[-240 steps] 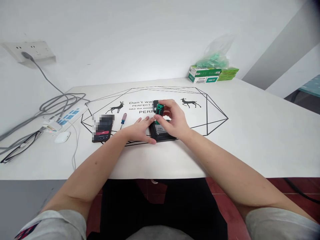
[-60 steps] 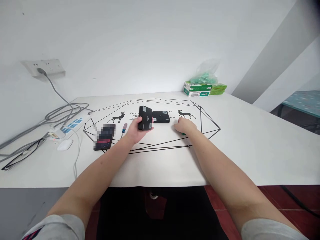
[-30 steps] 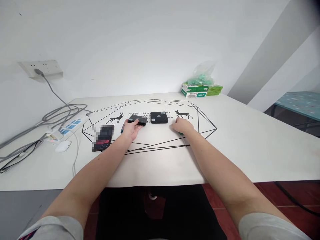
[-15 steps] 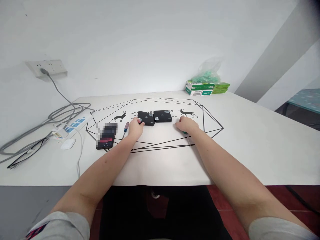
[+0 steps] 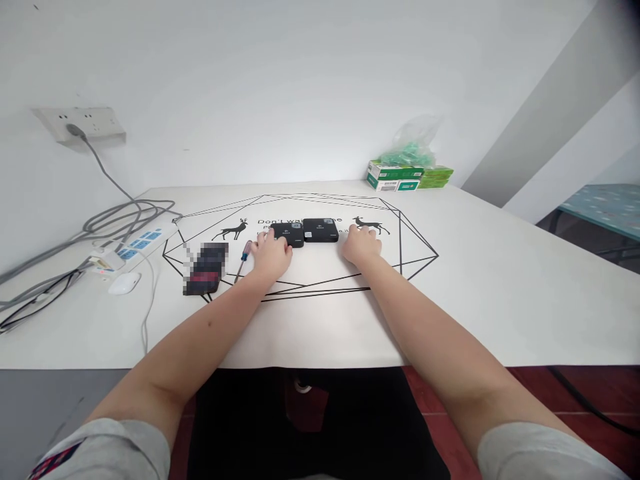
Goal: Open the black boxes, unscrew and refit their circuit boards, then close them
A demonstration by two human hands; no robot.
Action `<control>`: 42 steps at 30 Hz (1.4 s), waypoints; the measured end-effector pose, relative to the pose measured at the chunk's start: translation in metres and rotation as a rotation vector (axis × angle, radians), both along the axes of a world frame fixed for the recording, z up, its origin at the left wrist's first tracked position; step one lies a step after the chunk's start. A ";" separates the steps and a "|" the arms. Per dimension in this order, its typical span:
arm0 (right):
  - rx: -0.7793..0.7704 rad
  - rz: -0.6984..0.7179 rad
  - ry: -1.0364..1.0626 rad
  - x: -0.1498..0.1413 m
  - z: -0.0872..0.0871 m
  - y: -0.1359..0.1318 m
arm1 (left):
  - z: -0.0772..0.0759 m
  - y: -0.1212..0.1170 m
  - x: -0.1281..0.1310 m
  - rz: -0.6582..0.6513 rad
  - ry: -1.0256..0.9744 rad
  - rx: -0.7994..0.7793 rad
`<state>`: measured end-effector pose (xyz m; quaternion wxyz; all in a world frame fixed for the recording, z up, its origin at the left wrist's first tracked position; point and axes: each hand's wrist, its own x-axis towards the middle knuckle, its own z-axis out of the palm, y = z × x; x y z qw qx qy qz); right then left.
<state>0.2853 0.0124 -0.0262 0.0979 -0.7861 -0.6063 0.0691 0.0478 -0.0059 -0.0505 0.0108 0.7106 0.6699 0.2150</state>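
Observation:
Two flat black boxes lie side by side in the middle of the table. My left hand (image 5: 271,256) is on the left black box (image 5: 294,233), thumb at its near edge and fingers round its left side. The right black box (image 5: 321,230) has a small white label and touches or nearly touches the other. Just right of it, my right hand (image 5: 361,247) rests on the table, fingers bent and apart, with nothing seen in them; what lies under the palm is hidden. A screwdriver (image 5: 244,257) with a blue-and-red handle lies left of my left hand.
Left of the screwdriver lies a phone (image 5: 206,268), its screen blurred. Further left are a power strip (image 5: 145,243), a white earbud case (image 5: 125,283) and grey cables (image 5: 127,217). Green-and-white cartons (image 5: 395,175) with a plastic bag (image 5: 413,143) on top stand against the wall.
My left fingers have spread along the left box's side. My right hand has shifted left, its fingers loosened. The green-handled tool glimpsed under it is now out of sight. The view has turned slightly right.

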 end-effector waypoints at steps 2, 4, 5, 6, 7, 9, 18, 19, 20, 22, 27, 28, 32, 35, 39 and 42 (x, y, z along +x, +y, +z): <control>0.090 0.097 -0.042 -0.011 -0.005 -0.001 | -0.006 -0.001 0.005 -0.124 -0.070 0.013; 0.231 0.360 -0.100 -0.022 -0.010 -0.001 | -0.013 0.000 0.009 -0.203 -0.215 -0.007; 0.235 0.474 -0.116 -0.027 -0.013 -0.001 | -0.015 0.002 0.010 -0.223 -0.281 -0.021; 0.203 0.553 -0.119 -0.031 -0.016 0.000 | -0.017 0.004 0.010 -0.237 -0.328 -0.035; 0.153 0.591 -0.110 -0.035 -0.018 0.001 | -0.018 0.006 0.009 -0.249 -0.351 -0.054; 0.080 0.600 -0.080 -0.039 -0.023 0.003 | -0.018 0.010 0.007 -0.273 -0.351 -0.088; 0.110 0.577 -0.033 -0.043 -0.010 0.034 | -0.011 0.018 -0.004 -0.318 -0.235 -0.139; 0.072 0.542 -0.014 -0.046 -0.005 0.043 | -0.011 0.019 -0.004 -0.320 -0.231 -0.140; 0.056 0.514 -0.008 -0.050 -0.002 0.053 | -0.011 0.020 -0.004 -0.313 -0.239 -0.139; 0.039 0.473 -0.004 -0.056 0.001 0.071 | -0.010 0.022 -0.006 -0.265 -0.291 -0.120; -0.010 0.448 -0.006 -0.064 -0.008 0.094 | -0.007 0.029 -0.010 -0.145 -0.466 -0.031; -0.013 0.440 -0.005 -0.064 -0.009 0.095 | -0.007 0.030 -0.011 -0.132 -0.493 -0.020; -0.020 0.428 0.010 -0.063 -0.010 0.095 | -0.006 0.029 -0.011 -0.106 -0.552 0.000; -0.024 0.425 0.015 -0.063 -0.008 0.092 | -0.005 0.029 -0.012 -0.120 -0.557 -0.005; -0.030 0.407 0.009 -0.064 -0.006 0.084 | -0.005 0.029 -0.013 -0.116 -0.559 -0.024; -0.056 0.408 0.018 -0.064 -0.003 0.072 | -0.005 0.029 -0.013 -0.115 -0.563 -0.034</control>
